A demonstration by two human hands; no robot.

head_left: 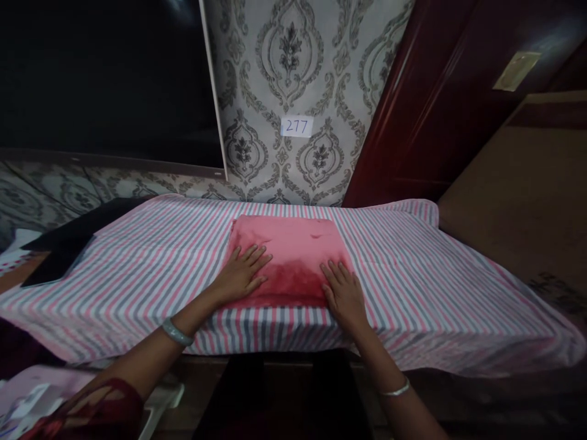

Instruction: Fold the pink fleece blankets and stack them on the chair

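Note:
A folded pink-and-red plush cloth (293,256) lies flat as a rough square on the striped tablecloth (403,263). Its far part is light pink, the near part deep red. My left hand (241,275) rests with fingers spread on its left side. On the right edge, my right hand (343,293) lies palm down, fingers stretched out. Neither hand grips the fabric. What kind of item the folded cloth is, I cannot tell.
A large dark television screen (105,79) stands at the back left. A cardboard box (518,201) is at the right, beside a dark red wooden door (422,91). A black flat object (59,263) lies on the table's left end. A pink stool-like surface (59,382) is lower left.

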